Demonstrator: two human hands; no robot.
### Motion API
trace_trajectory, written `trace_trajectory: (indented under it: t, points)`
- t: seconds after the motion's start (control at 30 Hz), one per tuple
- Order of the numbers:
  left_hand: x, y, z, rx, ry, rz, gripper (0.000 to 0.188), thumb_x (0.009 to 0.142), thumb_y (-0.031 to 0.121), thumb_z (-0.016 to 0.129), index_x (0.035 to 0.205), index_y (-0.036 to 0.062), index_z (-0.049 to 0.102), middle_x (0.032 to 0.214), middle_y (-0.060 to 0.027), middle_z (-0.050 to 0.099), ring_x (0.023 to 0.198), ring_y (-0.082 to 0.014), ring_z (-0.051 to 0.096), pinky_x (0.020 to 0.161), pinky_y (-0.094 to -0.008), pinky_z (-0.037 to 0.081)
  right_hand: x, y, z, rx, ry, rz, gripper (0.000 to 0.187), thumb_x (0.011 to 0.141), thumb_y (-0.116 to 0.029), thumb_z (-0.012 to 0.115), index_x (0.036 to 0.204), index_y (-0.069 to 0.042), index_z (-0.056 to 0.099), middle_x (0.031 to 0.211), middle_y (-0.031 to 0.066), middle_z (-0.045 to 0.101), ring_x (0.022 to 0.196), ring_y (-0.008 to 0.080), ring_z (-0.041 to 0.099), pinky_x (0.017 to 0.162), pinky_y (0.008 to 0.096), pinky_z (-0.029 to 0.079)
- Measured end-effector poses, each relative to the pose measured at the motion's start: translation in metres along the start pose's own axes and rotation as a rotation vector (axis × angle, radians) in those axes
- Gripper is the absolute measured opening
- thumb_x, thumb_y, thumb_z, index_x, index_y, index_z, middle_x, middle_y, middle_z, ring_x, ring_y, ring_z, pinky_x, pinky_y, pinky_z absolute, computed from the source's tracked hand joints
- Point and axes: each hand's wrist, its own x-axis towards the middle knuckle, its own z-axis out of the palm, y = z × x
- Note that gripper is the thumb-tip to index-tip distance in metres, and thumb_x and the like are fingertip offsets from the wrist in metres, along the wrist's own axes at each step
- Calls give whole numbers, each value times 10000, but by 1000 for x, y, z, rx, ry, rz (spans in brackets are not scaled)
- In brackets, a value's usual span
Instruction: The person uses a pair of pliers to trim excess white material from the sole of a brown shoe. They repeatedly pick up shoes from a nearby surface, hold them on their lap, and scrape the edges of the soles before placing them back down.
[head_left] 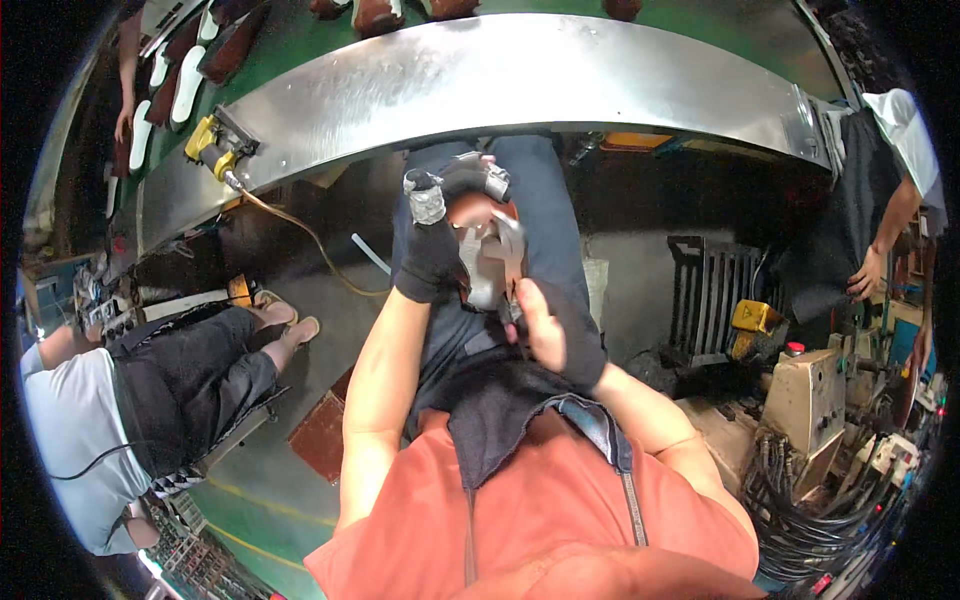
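Observation:
A brown shoe upper with a pale sole side (478, 272) rests over my lap, its underside turned up. My left hand (432, 240) wears a dark fingerless glove with silvery tape on the fingers, and it wraps round the shoe's far and left side. My right hand (555, 330), also gloved with the thumb bare, is closed on the handles of metal pincers (508, 240). The pincers' curved head lies over the right edge of the shoe. Slight blur hides exactly where the jaws touch.
A curved metal bench (480, 75) runs across in front. On its left lies a yellow nail gun (218, 145) with an air hose. Shoes with white soles (187, 85) line a green surface. Other people (190, 385) are at left and right. A machine box (805, 400) stands right.

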Motion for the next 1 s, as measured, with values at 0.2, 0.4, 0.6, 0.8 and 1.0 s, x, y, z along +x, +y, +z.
trace_trajectory:
  t: [0.2,0.4,0.6,0.8,1.0]
  points:
    - [-9,-2,-28,178,-169,253,458,836,432,513,840,0,664,988,-154,657,1049,-299,582,965,-432,409,19,9,16,-668,145,-514,269,947,-225,439,813,-2,511,702,183,490,613,325,475,567,408,370]
    - [-90,23,-11,-87,-173,-287,311,867,312,556,993,38,631,1101,-141,614,1087,-304,564,988,-414,399,-43,66,-40,-906,-229,-572,319,809,-302,649,991,-44,599,992,141,580,886,320,575,765,401,477]
    - [-95,41,-1,143,-281,-409,344,794,191,614,1113,62,607,1122,-101,610,1129,-272,543,1024,-405,361,-55,92,-60,-951,-285,-647,415,701,-317,726,971,-34,588,1032,126,568,934,325,576,801,410,478]
    - [-75,47,-1,334,-404,-85,401,738,259,648,1091,72,609,1100,-95,614,1128,-291,531,1060,-428,310,-62,77,-57,-913,-245,-457,369,730,-287,658,989,-37,578,1043,142,564,954,337,576,821,437,467]
    - [-83,37,-2,323,-378,-65,389,722,278,662,1052,80,605,1055,-96,612,1088,-295,540,1067,-436,293,-62,78,-64,-941,-284,-548,379,731,-315,648,981,-39,572,1048,134,569,953,332,584,816,428,482]
